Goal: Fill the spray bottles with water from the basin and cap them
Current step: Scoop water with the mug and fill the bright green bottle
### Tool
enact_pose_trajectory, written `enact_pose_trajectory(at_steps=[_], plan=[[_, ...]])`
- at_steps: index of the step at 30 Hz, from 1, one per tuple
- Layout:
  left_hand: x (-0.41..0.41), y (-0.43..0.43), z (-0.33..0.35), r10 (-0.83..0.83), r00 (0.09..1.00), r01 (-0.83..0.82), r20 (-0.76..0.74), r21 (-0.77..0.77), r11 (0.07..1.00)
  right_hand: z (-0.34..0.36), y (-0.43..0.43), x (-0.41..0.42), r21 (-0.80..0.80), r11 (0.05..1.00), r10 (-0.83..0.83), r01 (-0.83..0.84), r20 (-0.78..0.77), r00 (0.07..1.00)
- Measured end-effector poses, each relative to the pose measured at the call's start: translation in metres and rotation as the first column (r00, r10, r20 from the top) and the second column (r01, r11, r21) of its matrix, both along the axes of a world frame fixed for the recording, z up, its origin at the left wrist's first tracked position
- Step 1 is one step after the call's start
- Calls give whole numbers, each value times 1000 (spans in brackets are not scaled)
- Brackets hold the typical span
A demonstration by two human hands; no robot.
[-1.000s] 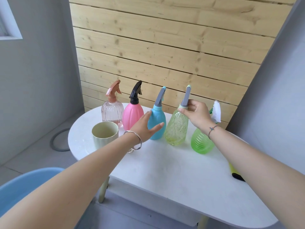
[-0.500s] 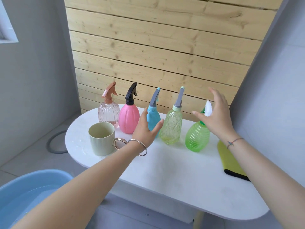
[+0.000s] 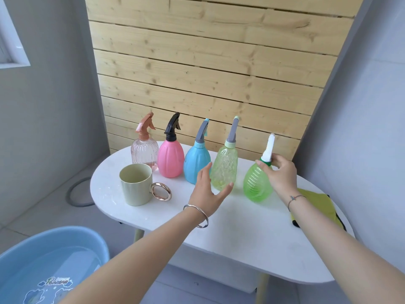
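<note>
Green bottle point(image 3: 255, 183) stood at the right end of a row of 5 along the table's point(image 3: 252, 238) far side. Right hand point(image 3: 279, 175) pinched its collar, I'd guess to twist off the white sprayer point(image 3: 269, 148). Left hand point(image 3: 208, 194) hovered spread open mid-row, holding nothing. The bottle was ribbed, see-through and looked empty. Basin point(image 3: 54, 260) sat near left with water in it.
</note>
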State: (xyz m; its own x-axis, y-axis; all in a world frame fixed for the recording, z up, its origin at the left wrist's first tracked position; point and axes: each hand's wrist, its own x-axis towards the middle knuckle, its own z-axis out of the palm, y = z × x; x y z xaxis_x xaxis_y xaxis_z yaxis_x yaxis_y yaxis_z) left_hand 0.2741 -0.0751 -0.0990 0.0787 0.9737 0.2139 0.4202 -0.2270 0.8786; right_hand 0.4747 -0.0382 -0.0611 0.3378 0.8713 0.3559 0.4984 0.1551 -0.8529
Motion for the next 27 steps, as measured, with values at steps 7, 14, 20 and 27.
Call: enact_pose_trajectory(at_steps=[7, 14, 20, 27], plan=[[11, -24, 5, -258, 961, 268, 101, -106, 958, 42, -60, -36, 114, 981, 177, -156, -219, 959], [-5, -39, 25, -223, 925, 264, 307, -99, 959, 69, -84, -49, 119, 950, 313, -290, -322, 893], [-20, -46, 54, -173, 647, 615, 743, -374, 694, 87, -88, -48, 161, 849, 522, -503, -401, 753], [-27, -42, 59, -90, 518, 642, 851, -318, 697, 93, -91, -64, 221, 862, 506, -456, -417, 755]])
